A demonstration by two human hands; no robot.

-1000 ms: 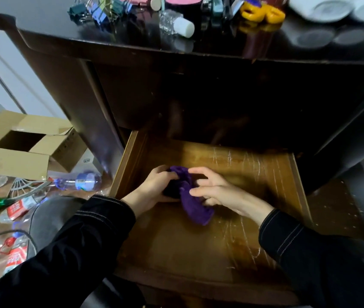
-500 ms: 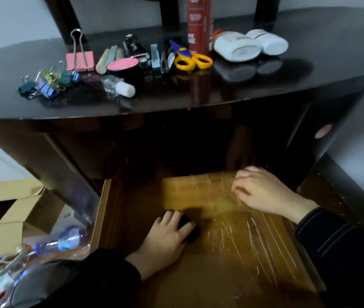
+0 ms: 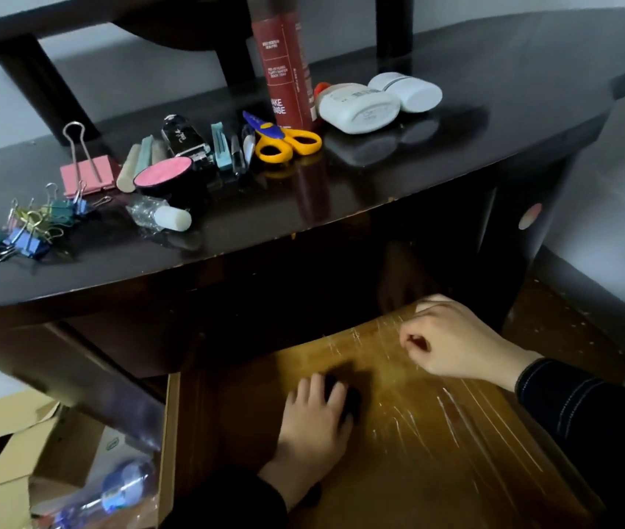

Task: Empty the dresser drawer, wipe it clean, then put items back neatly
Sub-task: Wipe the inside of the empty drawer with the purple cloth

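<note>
Dark glossy dresser top [image 3: 513, 108], wooden drawer [image 3: 418, 486] pulled out below it, bottom scratched. My right hand [image 3: 452, 343] near the drawer's back right corner, fingers curled, nothing seen in it. My left hand [image 3: 314, 421] flat, fingers straight, pressing down mid-drawer. Red bottle [image 3: 288, 66] upright at top's back edge, yellow scissors [image 3: 284, 141] just in front. Dark cloth [image 3: 353, 402] under left fingertips, on drawer bottom.
</note>
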